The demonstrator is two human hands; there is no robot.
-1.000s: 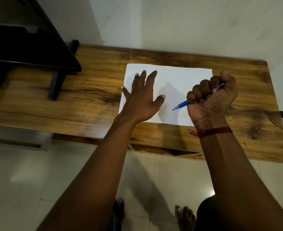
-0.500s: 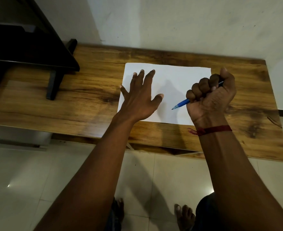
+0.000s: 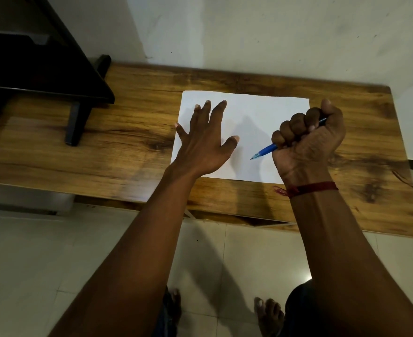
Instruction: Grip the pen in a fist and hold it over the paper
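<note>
On wooden table (image 3: 132, 152): left hand (image 3: 202, 144) flat, fingers spread, pressing paper (image 3: 256, 113); right hand (image 3: 307, 144) fisted round blue pen (image 3: 265, 152), tip aimed left-down over sheet, just beside left thumb.

Both forearms are bare, with no sleeves in view. A red thread band (image 3: 314, 187) circles the wrist below the right hand (image 3: 307, 144), its frayed knotted end sticking out sideways. The left hand (image 3: 202, 144) wears nothing. Both feet are bare, beside dark clothing (image 3: 297, 310).
</note>
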